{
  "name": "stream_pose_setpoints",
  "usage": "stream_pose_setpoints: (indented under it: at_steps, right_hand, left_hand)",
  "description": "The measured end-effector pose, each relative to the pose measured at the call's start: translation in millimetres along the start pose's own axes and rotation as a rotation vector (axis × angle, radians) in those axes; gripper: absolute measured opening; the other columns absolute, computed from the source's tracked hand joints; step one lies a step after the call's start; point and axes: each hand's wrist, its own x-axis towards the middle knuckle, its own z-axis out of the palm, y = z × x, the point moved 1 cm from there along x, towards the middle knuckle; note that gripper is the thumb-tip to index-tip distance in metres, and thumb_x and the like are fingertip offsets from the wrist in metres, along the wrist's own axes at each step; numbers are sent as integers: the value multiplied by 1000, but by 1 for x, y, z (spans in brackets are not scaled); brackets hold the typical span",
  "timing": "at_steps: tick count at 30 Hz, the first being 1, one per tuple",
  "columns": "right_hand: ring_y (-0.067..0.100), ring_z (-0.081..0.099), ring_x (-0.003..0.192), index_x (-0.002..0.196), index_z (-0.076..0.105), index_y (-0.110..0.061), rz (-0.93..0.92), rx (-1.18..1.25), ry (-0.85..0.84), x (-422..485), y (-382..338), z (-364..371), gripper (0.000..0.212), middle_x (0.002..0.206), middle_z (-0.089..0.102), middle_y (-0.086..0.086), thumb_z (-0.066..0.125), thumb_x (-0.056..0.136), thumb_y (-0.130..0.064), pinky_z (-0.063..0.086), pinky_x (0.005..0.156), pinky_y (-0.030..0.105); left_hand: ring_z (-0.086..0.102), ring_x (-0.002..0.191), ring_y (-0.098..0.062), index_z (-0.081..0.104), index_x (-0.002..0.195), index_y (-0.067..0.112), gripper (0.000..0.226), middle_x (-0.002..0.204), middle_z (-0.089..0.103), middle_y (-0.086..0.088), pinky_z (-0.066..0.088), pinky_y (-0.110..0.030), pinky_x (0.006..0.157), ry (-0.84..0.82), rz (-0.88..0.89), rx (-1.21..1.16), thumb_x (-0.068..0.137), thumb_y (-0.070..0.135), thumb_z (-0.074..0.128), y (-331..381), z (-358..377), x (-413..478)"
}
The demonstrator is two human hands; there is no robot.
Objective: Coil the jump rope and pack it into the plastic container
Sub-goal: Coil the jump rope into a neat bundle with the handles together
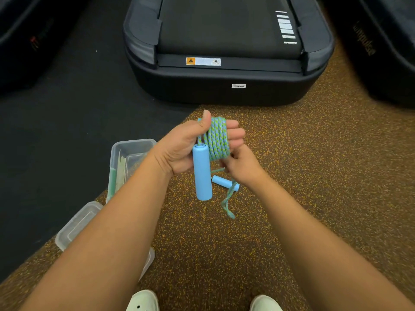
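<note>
A blue-and-green braided jump rope [219, 138] is wound in several loops around my left hand [186, 144], thumb up, palm facing right. One light blue handle [202, 173] hangs down from that hand. My right hand [241, 163] pinches the rope just below the coil. The loose tail [228, 200] dangles beneath it, and the second blue handle [225, 182] hangs near it, just above the floor. A clear plastic container [132, 153] stands open on the floor to the left, partly hidden by my left forearm.
The container's clear lid [77, 223] lies on the floor nearer to me, under my left arm. A black treadmill [226, 55] stands straight ahead. Speckled brown rubber flooring [314, 176] meets black matting at the left. My two pale shoes [143, 301] show at the bottom edge.
</note>
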Motion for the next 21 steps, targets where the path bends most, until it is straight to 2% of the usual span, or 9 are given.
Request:
stream_pose_setpoints:
  at_steps: [2,3,7,12,15,17,18,19,21]
  right_hand:
    - [6,44,49,67,60,-21,1,-49,-107,-3,-7,-2,27,58,53,-5,56,93,-16,37,52,24]
    - [3,45,47,73,64,-20,-11,-96,-172,-4,-11,-4,23,58,53,-6,55,94,-18,36,51,21]
    - [-5,49,42,96,68,-1,6,-237,-350,-5,-21,-13,25,61,55,-3,53,96,-20,38,49,13]
    - [6,47,57,94,72,-12,-26,-397,-462,-8,-45,-32,22,61,51,-4,55,94,-24,40,62,26]
    - [-5,50,63,87,69,-13,-65,-424,-457,-10,-61,-46,16,71,52,-17,55,93,-18,37,61,17]
    - [-16,52,74,87,67,-15,-100,-422,-456,-10,-68,-51,14,85,53,-27,54,94,-14,38,70,11]
    - [-12,54,87,89,68,-14,-119,-443,-446,-9,-69,-53,15,92,56,-26,54,94,-14,40,81,16]
    - [0,57,98,93,68,-13,-137,-465,-429,-9,-70,-54,15,98,61,-21,53,94,-14,42,90,23]
    - [17,61,101,96,67,-14,-169,-527,-370,-9,-71,-56,15,102,69,-3,52,95,-18,46,94,35]
  left_hand:
    - [63,109,-32,54,121,-3,56,116,66,-20,52,-39,92,62,34,19,89,41,39,-1,-4,2]
    - [62,111,-32,54,121,-2,55,117,66,-19,52,-38,93,98,43,28,91,41,38,-1,-7,3]
    - [62,113,-29,50,124,-2,50,120,63,-19,52,-35,92,233,65,41,99,37,31,-5,-15,4]
    - [63,111,-26,48,127,-3,46,119,63,-18,51,-34,95,305,40,141,100,32,33,-6,-20,5]
    - [68,100,-22,52,125,-2,44,108,69,-13,56,-32,83,285,-25,217,100,30,35,-5,-18,3]
    - [70,89,-18,55,122,-1,42,101,71,-11,56,-29,73,274,-63,312,100,29,36,-4,-17,2]
    - [69,85,-18,58,120,0,42,99,70,-11,55,-29,72,261,-77,355,99,30,37,-4,-17,2]
    - [67,84,-19,60,116,1,41,97,70,-12,53,-31,74,245,-92,388,98,31,39,-4,-17,2]
    - [65,82,-21,64,105,2,41,91,70,-12,49,-35,79,214,-120,433,93,35,45,-5,-15,2]
